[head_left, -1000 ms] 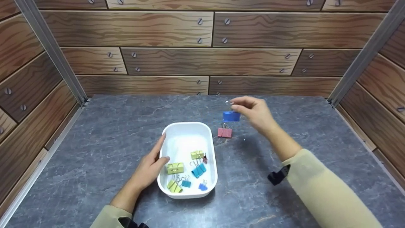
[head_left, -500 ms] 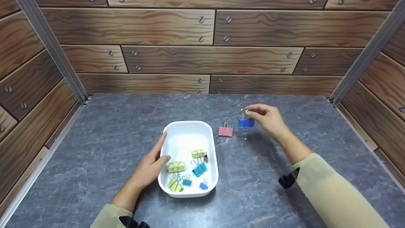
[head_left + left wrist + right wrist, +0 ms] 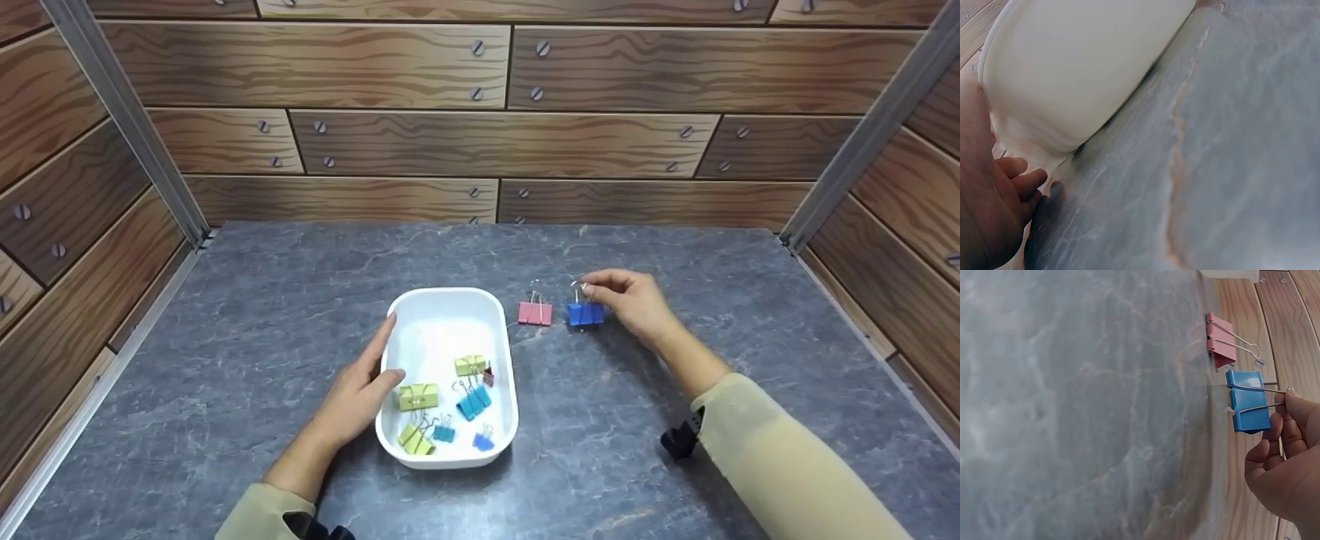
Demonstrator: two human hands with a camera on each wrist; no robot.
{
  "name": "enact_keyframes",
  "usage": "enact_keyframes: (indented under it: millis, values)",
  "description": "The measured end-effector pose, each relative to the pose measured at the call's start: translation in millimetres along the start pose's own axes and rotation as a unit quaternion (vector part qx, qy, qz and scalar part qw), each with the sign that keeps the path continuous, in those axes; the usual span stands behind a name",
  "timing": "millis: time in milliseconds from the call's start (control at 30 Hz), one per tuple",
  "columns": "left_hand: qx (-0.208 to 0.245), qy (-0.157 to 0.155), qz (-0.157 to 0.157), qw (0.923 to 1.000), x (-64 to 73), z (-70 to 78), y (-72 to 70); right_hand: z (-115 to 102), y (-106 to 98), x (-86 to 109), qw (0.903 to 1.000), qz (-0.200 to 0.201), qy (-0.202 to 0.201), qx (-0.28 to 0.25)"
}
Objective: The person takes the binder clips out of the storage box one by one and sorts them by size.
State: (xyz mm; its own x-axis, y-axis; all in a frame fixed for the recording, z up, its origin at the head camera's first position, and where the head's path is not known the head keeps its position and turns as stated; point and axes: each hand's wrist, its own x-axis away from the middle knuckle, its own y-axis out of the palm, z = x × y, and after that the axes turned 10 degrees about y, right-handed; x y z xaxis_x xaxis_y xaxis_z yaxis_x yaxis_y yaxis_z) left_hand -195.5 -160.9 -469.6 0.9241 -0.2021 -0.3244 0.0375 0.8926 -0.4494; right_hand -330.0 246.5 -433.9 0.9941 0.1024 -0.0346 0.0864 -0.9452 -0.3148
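Observation:
My right hand (image 3: 631, 301) pinches a blue binder clip (image 3: 585, 315) by its wire handles, the body hanging low at the tabletop; whether it touches is hard to tell. A pink binder clip (image 3: 535, 314) stands just left of it, handles up. In the right wrist view, thumb and fingers meet on the handles of the blue clip (image 3: 1251, 402). At the left side of a white plastic tray (image 3: 448, 294), my left hand (image 3: 358, 396) holds the wall, thumb over the rim and the other fingers outside. Left wrist view: curled fingers (image 3: 1027, 183) lie beside the tray's outer wall.
Inside the tray lie several smaller binder clips, among them a yellow-green clip (image 3: 418, 397), a teal clip (image 3: 473, 403) and a small blue clip (image 3: 483, 442). The grey marbled tabletop (image 3: 300, 277) is bounded by wood-patterned walls (image 3: 390, 142).
The right hand has carried the blue clip rightward, then down to the tabletop beside the pink clip. Left hand and tray stay in place.

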Motion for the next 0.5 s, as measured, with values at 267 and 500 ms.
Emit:
enact_keyframes:
  millis: [267,500]
  values:
    - [0.010,0.004,-0.001,0.9999,-1.0,-2.3,1.2,4.7,0.8,0.0,0.9997,0.014,0.019,0.001]
    - [0.006,0.000,0.004,1.0000,-0.6,-1.1,1.5,5.8,0.6,-1.5,0.9994,0.023,0.025,0.003]
